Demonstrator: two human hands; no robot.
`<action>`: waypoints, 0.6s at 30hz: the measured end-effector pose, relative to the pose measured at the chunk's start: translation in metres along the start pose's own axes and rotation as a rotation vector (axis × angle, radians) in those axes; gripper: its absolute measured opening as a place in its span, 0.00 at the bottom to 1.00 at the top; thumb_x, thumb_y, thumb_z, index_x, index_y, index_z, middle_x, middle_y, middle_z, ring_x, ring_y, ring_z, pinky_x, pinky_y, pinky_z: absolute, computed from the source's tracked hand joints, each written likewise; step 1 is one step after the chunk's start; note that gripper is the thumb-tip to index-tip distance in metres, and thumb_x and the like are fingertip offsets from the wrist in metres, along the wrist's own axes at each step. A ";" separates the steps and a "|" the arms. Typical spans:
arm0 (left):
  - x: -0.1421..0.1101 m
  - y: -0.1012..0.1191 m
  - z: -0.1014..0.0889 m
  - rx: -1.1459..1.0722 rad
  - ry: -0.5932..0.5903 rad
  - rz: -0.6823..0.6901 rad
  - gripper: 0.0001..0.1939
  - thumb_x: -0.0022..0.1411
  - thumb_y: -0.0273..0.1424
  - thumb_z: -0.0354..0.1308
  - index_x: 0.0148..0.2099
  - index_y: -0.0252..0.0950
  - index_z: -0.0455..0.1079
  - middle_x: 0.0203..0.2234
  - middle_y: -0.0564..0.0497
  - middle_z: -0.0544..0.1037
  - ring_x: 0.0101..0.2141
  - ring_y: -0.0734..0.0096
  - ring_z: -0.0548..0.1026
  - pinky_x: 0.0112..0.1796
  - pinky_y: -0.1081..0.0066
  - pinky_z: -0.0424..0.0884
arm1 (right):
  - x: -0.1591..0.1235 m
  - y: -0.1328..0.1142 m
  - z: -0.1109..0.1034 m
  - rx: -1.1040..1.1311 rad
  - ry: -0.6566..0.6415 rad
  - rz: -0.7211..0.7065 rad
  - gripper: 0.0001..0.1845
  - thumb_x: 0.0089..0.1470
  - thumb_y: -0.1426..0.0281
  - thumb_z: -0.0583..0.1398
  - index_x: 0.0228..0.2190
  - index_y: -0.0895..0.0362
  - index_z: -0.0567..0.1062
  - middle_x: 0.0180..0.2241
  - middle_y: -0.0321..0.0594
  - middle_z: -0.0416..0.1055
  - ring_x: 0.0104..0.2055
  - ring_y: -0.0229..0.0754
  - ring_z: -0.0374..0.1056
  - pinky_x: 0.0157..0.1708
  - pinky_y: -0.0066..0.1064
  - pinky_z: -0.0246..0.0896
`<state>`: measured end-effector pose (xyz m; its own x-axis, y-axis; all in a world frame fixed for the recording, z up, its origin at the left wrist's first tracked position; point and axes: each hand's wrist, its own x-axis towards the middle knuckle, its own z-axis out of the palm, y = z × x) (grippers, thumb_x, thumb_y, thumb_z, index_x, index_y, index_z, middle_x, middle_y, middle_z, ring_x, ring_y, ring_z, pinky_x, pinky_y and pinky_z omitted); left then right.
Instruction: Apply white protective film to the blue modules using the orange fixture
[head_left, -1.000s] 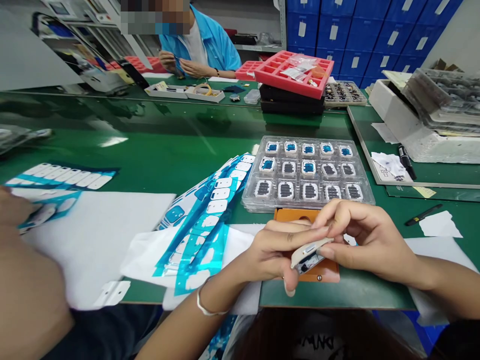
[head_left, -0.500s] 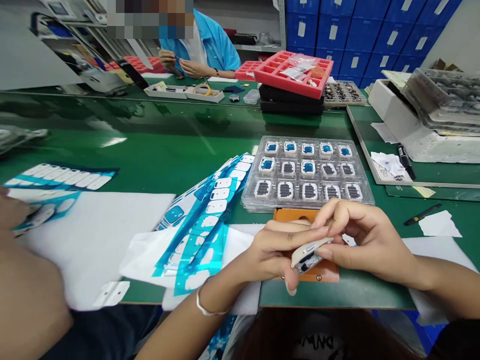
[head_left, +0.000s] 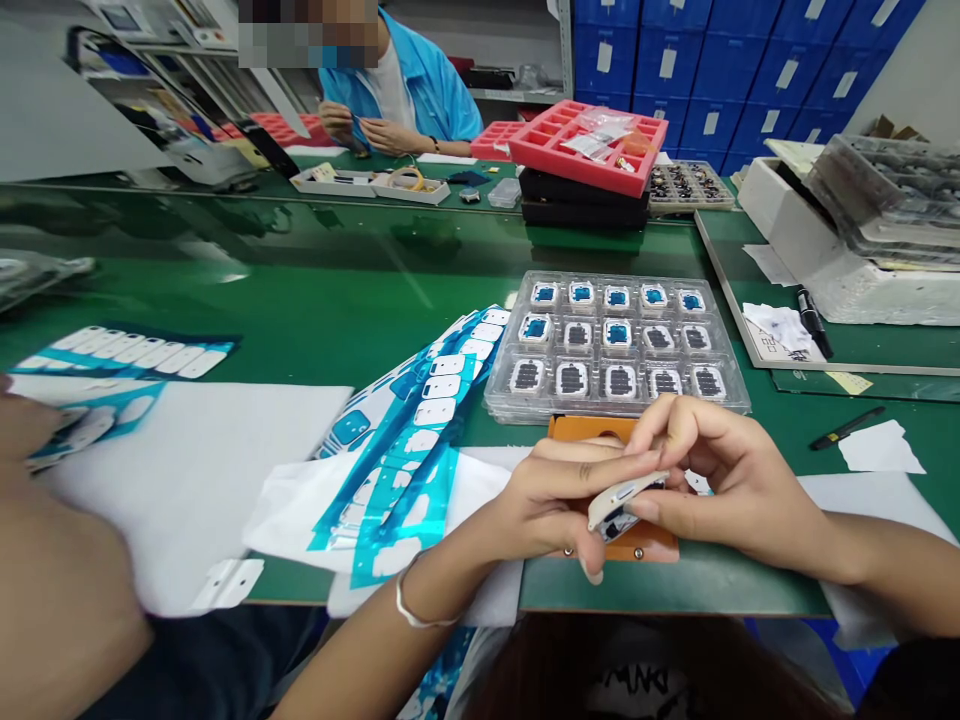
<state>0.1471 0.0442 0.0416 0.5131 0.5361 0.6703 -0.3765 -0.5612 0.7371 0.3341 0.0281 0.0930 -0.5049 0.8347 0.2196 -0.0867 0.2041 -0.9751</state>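
Note:
Both my hands hold a small white plastic part [head_left: 626, 503] with a dark underside, pinching it between thumbs and fingertips. My left hand [head_left: 559, 500], with a bangle on its wrist, grips the part from the left. My right hand [head_left: 724, 490] grips it from the right. Below them lies an orange mat [head_left: 585, 429], mostly hidden by my hands. Just beyond stands a clear plastic tray [head_left: 600, 412] holding rows of white modules, some with blue film. Blue-and-white film sheets [head_left: 405, 510] lie to the left of my left hand.
A neighbour's hand [head_left: 22, 425] rests on a blue film strip at far left, above a white sheet [head_left: 187, 500]. A seated person [head_left: 397, 90] works across the green bench. A red tray [head_left: 585, 150] tops black trays; a black marker [head_left: 814, 322] lies right.
The white part has tilted slightly and shifted a little up in my fingers. My hands have barely moved, and the tray and film sheets stay where they were.

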 end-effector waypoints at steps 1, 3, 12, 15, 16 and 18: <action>0.000 0.000 0.000 -0.001 -0.003 -0.003 0.31 0.60 0.45 0.60 0.64 0.47 0.65 0.48 0.44 0.82 0.47 0.64 0.81 0.49 0.69 0.76 | 0.000 0.000 0.000 -0.004 0.003 0.001 0.17 0.51 0.73 0.68 0.25 0.55 0.64 0.34 0.36 0.71 0.25 0.32 0.60 0.20 0.25 0.57; 0.000 -0.001 0.000 -0.010 -0.004 -0.001 0.31 0.60 0.45 0.60 0.64 0.47 0.65 0.48 0.44 0.81 0.48 0.63 0.80 0.49 0.69 0.76 | -0.001 0.001 0.001 -0.007 0.010 -0.003 0.18 0.50 0.72 0.70 0.25 0.55 0.63 0.35 0.36 0.69 0.23 0.30 0.57 0.19 0.25 0.55; 0.002 -0.001 0.001 -0.035 -0.014 0.009 0.30 0.60 0.43 0.61 0.64 0.47 0.64 0.48 0.44 0.82 0.47 0.64 0.80 0.49 0.69 0.76 | -0.003 0.002 0.005 0.033 0.031 -0.016 0.20 0.48 0.75 0.70 0.26 0.54 0.62 0.35 0.33 0.68 0.22 0.28 0.55 0.19 0.22 0.59; 0.002 0.000 0.001 -0.019 -0.021 0.011 0.33 0.58 0.42 0.64 0.64 0.46 0.65 0.47 0.44 0.82 0.47 0.63 0.81 0.49 0.69 0.76 | -0.003 0.002 0.005 0.026 0.033 -0.019 0.21 0.48 0.75 0.71 0.26 0.54 0.62 0.35 0.33 0.68 0.23 0.29 0.56 0.20 0.22 0.61; 0.002 0.000 0.001 -0.014 -0.018 0.012 0.34 0.57 0.42 0.65 0.64 0.46 0.65 0.46 0.44 0.82 0.47 0.63 0.81 0.49 0.69 0.76 | -0.003 0.002 0.006 0.018 0.031 -0.019 0.21 0.48 0.75 0.71 0.27 0.54 0.62 0.35 0.33 0.68 0.24 0.29 0.58 0.20 0.22 0.61; 0.003 -0.001 0.002 -0.008 -0.007 0.008 0.34 0.55 0.42 0.65 0.64 0.45 0.66 0.46 0.44 0.82 0.46 0.63 0.81 0.48 0.69 0.76 | -0.003 0.003 0.006 -0.003 0.029 -0.028 0.21 0.48 0.75 0.71 0.27 0.54 0.61 0.35 0.33 0.68 0.25 0.30 0.60 0.20 0.22 0.60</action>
<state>0.1505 0.0448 0.0424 0.5152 0.5274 0.6756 -0.3865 -0.5606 0.7324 0.3299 0.0229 0.0896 -0.4768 0.8433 0.2479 -0.0978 0.2294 -0.9684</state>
